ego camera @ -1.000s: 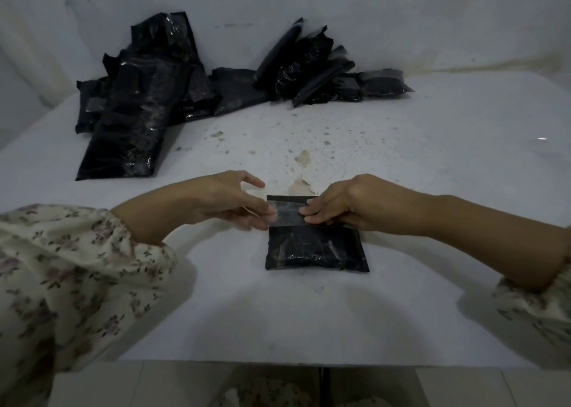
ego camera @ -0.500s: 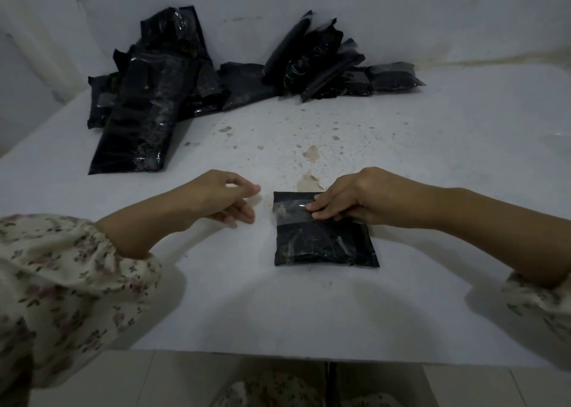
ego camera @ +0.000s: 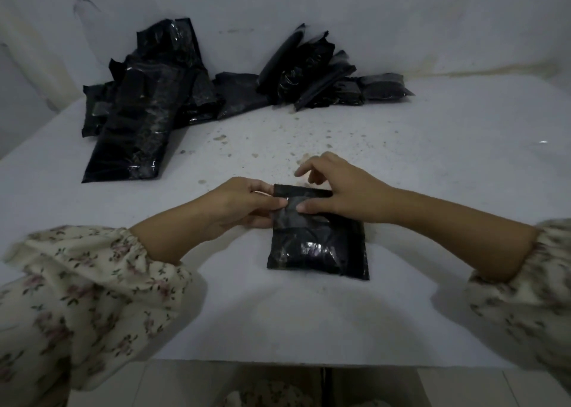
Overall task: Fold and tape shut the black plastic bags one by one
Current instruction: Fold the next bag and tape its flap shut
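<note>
A small folded black plastic bag [ego camera: 318,246] lies flat on the white table [ego camera: 448,190] in front of me. A strip of clear tape [ego camera: 292,210] crosses its folded top part. My left hand [ego camera: 244,204] pinches the bag's upper left edge, thumb on top at the tape's end. My right hand [ego camera: 336,190] rests over the upper right part, its thumb pressing down on the tape while the other fingers are lifted and loosely bent above the far edge.
A heap of long black bags [ego camera: 139,122] lies at the back left of the table. A second heap of smaller black bags [ego camera: 327,79] leans on the wall at the back centre. The table's front edge [ego camera: 278,358] runs just below my sleeves.
My left hand, drawn back half a second ago, has returned and taken the bag's left edge. My right hand's fingers have lifted off, leaving the thumb on the tape.
</note>
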Tool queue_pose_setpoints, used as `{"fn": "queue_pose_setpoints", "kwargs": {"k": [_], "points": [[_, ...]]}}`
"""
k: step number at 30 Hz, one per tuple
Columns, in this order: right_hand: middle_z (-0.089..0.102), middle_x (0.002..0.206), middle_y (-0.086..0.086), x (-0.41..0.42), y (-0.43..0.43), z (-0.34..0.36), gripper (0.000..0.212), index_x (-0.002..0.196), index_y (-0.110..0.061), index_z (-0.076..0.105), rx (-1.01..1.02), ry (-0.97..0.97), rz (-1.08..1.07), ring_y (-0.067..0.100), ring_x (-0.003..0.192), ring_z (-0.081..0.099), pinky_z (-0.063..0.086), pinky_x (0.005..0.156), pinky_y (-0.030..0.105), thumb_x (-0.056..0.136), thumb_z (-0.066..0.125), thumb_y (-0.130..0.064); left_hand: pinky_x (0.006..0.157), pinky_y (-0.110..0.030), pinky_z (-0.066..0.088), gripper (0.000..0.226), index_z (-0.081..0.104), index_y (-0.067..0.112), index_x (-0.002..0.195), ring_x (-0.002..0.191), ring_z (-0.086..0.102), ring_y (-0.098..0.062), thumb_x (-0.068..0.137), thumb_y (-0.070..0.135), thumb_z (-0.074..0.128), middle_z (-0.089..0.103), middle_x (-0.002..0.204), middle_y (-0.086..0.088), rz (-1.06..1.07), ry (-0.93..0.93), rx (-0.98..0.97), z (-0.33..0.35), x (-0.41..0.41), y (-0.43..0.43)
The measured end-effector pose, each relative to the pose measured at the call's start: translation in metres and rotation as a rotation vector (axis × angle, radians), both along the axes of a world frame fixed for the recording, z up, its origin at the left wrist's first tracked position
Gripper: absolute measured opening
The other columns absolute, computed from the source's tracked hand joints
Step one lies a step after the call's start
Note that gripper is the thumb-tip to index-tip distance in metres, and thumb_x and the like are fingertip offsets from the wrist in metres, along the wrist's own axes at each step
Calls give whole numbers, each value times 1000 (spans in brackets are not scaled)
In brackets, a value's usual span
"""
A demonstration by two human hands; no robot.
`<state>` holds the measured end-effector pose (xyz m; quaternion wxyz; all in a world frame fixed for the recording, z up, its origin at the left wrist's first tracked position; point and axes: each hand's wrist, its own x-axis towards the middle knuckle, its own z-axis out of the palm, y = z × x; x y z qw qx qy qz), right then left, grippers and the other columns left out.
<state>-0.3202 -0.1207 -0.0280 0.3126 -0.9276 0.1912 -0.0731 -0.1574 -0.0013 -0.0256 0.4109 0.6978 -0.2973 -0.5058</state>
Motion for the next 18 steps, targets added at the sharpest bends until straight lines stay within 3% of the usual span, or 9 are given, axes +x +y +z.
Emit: {"fn": "queue_pose_setpoints", "kwargs": {"k": [2, 6, 13, 16, 18], "points": [[58, 106, -3, 6, -3, 6, 48, 122, -20, 57, 169, 120, -34, 11, 96, 58, 45, 81, 19, 80, 73, -37, 64, -21, 58, 12, 64, 6, 95, 75, 72, -13, 85, 1, 66, 71, 88, -10, 26, 56, -60, 1, -1, 0], [73, 85, 0, 9, -10, 15, 19, 94, -13, 70, 407, 91, -38, 7, 72, 67, 54, 69, 16, 78, 78, -21, 65, -23, 58, 25, 64, 5, 112, 79, 72, -16, 88, -2, 60, 72, 95, -10, 50, 224, -122, 1, -4, -1], [75, 80, -1, 3, -18, 23, 16, 88, -15, 71, 493, 71, -84, 9, 70, 70, 55, 65, 18, 75, 79, -17, 67, -26, 60, 41, 52, 7, 132, 87, 71, -20, 94, -6, 47, 69, 110, -16, 114, 485, -190, -2, -9, -2], [75, 78, 0, 0, -19, 24, 15, 86, -15, 71, 500, 57, -120, 9, 68, 70, 53, 60, 16, 74, 80, -16, 71, -28, 60, 47, 53, 9, 132, 89, 69, -20, 85, 8, 59, 70, 108, -13, 86, 492, -198, -2, -11, -1], [75, 80, 1, -1, -19, 25, 16, 87, -13, 72, 508, 59, -134, 10, 69, 70, 53, 60, 16, 74, 80, -15, 76, -31, 60, 53, 52, 10, 130, 90, 70, -22, 78, 4, 63, 70, 107, -15, 65, 478, -197, -3, -11, 1]]}}
